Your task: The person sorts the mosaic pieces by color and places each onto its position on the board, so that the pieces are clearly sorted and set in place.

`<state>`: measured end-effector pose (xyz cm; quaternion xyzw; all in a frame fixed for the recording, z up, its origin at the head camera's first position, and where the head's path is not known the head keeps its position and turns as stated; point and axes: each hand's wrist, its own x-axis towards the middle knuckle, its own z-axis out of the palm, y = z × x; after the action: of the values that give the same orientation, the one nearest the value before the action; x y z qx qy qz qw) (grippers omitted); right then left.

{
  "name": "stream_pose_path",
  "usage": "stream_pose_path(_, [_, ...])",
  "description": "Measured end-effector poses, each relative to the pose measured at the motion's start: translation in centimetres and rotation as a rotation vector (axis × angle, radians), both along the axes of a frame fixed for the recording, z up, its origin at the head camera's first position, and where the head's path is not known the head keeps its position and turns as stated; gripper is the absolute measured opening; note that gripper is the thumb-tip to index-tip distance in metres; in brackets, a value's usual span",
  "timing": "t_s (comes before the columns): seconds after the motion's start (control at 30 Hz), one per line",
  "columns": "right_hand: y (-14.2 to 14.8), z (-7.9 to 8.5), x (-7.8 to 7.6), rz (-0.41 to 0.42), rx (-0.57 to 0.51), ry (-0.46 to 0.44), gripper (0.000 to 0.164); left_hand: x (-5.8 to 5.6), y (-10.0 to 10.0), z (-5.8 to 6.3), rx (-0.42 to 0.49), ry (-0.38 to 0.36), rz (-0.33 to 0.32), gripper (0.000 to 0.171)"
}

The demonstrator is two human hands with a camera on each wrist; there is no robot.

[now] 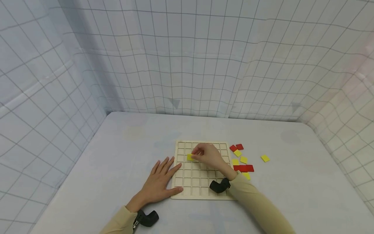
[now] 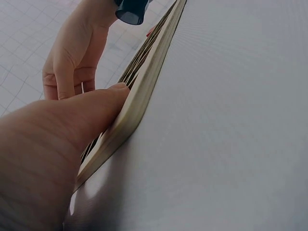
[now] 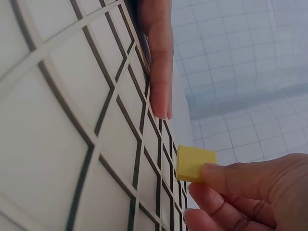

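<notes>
A pale wooden grid board point(image 1: 187, 191) with square recesses lies flat on the table. My right hand point(image 1: 208, 156) pinches a yellow square tile point(image 1: 190, 157) between thumb and fingers over the upper left cells. In the right wrist view the tile point(image 3: 192, 163) sticks out past the thumb, close over the grid. My left hand point(image 1: 159, 183) lies spread at the board's left edge, fingertips and thumb on its border. The left wrist view has the thumb point(image 2: 106, 103) pressing the board's rim point(image 2: 139, 103).
Right of the board lie several loose tiles: a row of red tiles point(image 1: 243, 168), two red tiles point(image 1: 239, 147) further back, and yellow tiles beside them. One yellow tile point(image 1: 265, 158) lies apart, further right. White grid-patterned curtains point(image 1: 187, 65) surround the white table point(image 1: 140, 136).
</notes>
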<state>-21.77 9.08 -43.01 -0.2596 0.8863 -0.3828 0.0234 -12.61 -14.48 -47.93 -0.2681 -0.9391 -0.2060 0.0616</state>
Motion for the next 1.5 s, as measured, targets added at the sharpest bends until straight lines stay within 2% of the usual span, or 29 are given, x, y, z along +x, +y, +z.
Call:
stream_pose_path(0.3, [-0.9,-0.1,-0.2,-0.009,0.075,0.039,0.005,-0.1,0.0,0.0,-0.005,0.005,0.001,0.082])
stream_pose_path(0.73, [-1.6,0.0,-0.3,-0.013,0.128,0.027,0.004,-0.2,-0.1,0.0,0.0,0.012,-0.002,0.081])
stream_pose_path(1.07, [-1.5,0.0,-0.4,-0.016,0.128,0.026,0.005,-0.2,-0.1,0.0,-0.003,0.022,-0.004,0.081])
stream_pose_path(1.5, [-1.8,-0.3,-0.4,-0.028,0.196,0.073,0.005,0.0,-0.1,-0.2,0.0,0.002,-0.004,0.081])
